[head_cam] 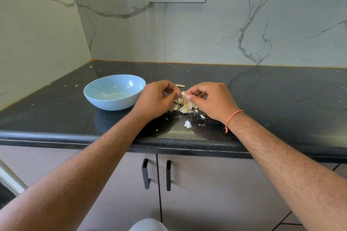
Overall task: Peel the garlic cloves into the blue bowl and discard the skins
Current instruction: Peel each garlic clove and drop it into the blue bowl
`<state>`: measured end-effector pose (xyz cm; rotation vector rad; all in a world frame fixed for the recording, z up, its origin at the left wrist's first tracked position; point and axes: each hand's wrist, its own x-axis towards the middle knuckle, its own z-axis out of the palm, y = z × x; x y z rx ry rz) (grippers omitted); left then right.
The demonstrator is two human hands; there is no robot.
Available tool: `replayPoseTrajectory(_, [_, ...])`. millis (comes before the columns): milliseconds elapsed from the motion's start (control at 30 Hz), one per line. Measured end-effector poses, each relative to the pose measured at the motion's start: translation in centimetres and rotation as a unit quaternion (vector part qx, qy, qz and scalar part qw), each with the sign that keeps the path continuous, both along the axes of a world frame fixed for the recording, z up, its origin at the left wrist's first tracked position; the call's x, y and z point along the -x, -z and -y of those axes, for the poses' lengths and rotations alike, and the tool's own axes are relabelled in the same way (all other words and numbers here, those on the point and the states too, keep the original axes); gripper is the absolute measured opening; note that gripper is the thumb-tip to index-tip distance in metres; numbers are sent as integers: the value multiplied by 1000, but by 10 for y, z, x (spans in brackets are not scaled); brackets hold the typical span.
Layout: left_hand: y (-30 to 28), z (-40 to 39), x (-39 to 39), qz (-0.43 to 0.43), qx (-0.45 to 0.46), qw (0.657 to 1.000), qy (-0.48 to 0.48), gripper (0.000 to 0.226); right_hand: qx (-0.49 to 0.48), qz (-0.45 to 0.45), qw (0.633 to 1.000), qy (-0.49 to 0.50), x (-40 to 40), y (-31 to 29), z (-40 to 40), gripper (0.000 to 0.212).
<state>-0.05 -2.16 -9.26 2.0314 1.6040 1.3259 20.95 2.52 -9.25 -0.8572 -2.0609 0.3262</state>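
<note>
Item: garlic clove [183, 94], held just above the black counter [262, 99], directly over the pile of cloves and skins [185, 106].
Holders: left hand [155, 97] and right hand [210, 99], fingers of both curled, fingertips pinching the clove from either side.
Receptacle: blue bowl [97, 97], just left of the left hand; appears to hold no cloves.
Step, as judged: peeling 1 clove, early in the task.
Next move calls for: pulling the papery skin free, then dropping the bare clove into the bowl.

blue bowl [114, 92]; black speckled counter [262, 99]; orange wristband [232, 118]
</note>
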Motion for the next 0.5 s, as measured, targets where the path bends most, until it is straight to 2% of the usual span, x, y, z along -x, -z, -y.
replayPoseTrajectory(233, [-1,0,-1,-3,-2,1000,-3,6,8,-1,1000,1,0,-2,3,10])
replayPoseTrajectory(433, [2,-5,2,-9,-4,999,-50,1,21,-12,1000,-8,0,-2,4,6])
replayPoseTrajectory(500, [2,-4,3,-27,-1,999,-44,15,30,-18,999,-7,0,-2,4,5])
